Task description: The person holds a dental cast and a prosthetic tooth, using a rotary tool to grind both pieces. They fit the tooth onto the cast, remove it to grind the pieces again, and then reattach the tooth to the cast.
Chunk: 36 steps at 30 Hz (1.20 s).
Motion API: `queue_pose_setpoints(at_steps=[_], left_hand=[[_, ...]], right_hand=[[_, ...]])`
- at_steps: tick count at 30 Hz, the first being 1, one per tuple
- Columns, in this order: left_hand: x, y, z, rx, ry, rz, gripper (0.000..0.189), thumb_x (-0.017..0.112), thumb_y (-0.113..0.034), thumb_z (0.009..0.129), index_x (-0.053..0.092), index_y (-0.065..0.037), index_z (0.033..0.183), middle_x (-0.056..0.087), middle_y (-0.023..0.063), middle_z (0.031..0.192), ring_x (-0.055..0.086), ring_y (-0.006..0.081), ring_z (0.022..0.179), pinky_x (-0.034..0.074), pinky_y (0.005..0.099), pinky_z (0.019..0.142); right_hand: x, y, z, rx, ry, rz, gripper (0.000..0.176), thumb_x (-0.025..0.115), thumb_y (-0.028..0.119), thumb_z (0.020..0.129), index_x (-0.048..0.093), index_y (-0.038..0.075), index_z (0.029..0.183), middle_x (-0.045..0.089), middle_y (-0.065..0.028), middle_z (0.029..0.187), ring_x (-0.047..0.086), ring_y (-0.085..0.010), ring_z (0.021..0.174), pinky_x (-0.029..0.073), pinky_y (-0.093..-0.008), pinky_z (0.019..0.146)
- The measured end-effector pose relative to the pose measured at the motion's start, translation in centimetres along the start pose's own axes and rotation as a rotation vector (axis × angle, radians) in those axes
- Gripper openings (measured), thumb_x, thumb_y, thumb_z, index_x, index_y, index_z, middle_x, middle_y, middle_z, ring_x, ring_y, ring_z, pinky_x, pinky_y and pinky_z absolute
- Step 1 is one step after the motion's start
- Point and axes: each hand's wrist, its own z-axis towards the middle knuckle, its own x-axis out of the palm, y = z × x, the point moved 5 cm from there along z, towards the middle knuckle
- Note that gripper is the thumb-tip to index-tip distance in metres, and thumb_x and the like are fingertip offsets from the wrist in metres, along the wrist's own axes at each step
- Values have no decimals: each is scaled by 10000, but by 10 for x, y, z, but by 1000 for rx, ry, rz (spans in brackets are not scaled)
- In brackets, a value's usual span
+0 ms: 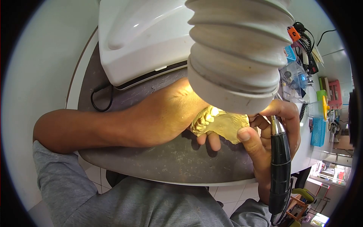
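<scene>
A yellowish plaster dental cast point(227, 125) with a row of moulded teeth along its left side is held low over the desk, under a hose mouth. My left hand point(210, 140) is closed around it; two fingertips show below its edge, and the rest is partly hidden by the cast and hose. My right hand point(261, 147) grips a black rotary handpiece point(280, 162) with a metal nose, while its thumb presses on the cast's right edge. The handpiece's working tip is hidden behind the hose mouth.
A white ribbed suction hose point(238, 45) hangs close above my hands. Behind it stands a white machine housing point(147, 38) on the scratched grey desk point(159, 162). To the right are a clear plastic box point(293, 81), a blue basket point(318, 132) and several cables and tools.
</scene>
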Motion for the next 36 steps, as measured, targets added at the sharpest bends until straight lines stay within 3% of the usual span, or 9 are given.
queue_pose_setpoints(at_steps=[4, 6, 8, 11, 13, 14, 24, 26, 36], left_hand=[[-1, 0, -1, -163, 1, -22, 307, 372, -266, 1099, 487, -2, 1208, 669, 101, 976, 696, 147, 790, 541, 255, 640], [2, 1, 0, -200, -29, -87, 300, 389, -259, 1095, 501, 4, 1189, 666, 103, 986, 692, 143, 800, 542, 258, 641], [6, 7, 0, -237, -50, -147, 294, 405, -251, 1090, 515, 9, 1171, 664, 105, 996, 688, 139, 810, 544, 262, 642], [3, 8, 2, -45, -184, -131, 257, 545, -197, 1035, 549, 35, 1147, 667, 115, 1050, 687, 147, 898, 577, 277, 728], [2, -4, 1, 186, -254, 106, 280, 680, -120, 945, 578, 53, 1140, 674, 113, 1095, 672, 155, 1005, 578, 284, 851], [0, -1, 1, 144, -249, 71, 378, 752, -42, 858, 575, 51, 1178, 678, 109, 1128, 662, 167, 1069, 552, 291, 939], [-3, 5, -2, 134, -358, 61, 351, 733, 4, 812, 596, 18, 1136, 693, 78, 1083, 674, 141, 1013, 546, 300, 899], [-1, 2, -2, 242, -332, 304, 325, 744, -13, 802, 604, 11, 1095, 705, 71, 1021, 678, 123, 964, 547, 290, 841], [-1, 2, -2, 153, -340, 95, 229, 711, -2, 801, 620, -1, 1011, 698, 30, 894, 649, 73, 839, 509, 253, 758]], right_hand=[[2, 1, 3, 46, 17, 13, 476, 788, 150, 842, 474, 7, 1171, 624, -143, 1052, 648, -187, 975, 531, -350, 897], [2, 1, 5, -61, -5, -20, 358, 796, 40, 803, 593, 10, 1097, 671, -111, 995, 659, -106, 790, 541, -237, 704], [2, 0, 5, -45, -32, -31, 346, 790, 41, 796, 600, 9, 1083, 671, -98, 962, 664, -107, 784, 543, -237, 698], [1, -3, 7, 40, -93, 14, 334, 787, 44, 766, 613, 8, 1048, 666, -63, 882, 661, -98, 760, 538, -230, 672], [1, -11, 7, 67, -89, 39, 333, 800, 53, 760, 613, 9, 1032, 658, -48, 841, 655, -86, 755, 529, -221, 666], [1, -11, 8, 93, -94, 60, 322, 799, 40, 759, 612, 9, 1019, 658, -48, 831, 647, -76, 737, 519, -213, 651], [5, -13, 7, 54, -68, 85, 331, 810, 67, 768, 614, 6, 1028, 682, -74, 852, 675, -102, 739, 560, -240, 659], [4, -11, 7, 2, -39, 27, 337, 809, 75, 773, 612, 0, 1036, 681, -84, 868, 679, -113, 751, 575, -250, 670], [6, -10, 6, 13, -53, 90, 347, 804, 80, 775, 607, -17, 1044, 683, -108, 890, 699, -142, 797, 606, -272, 692]])
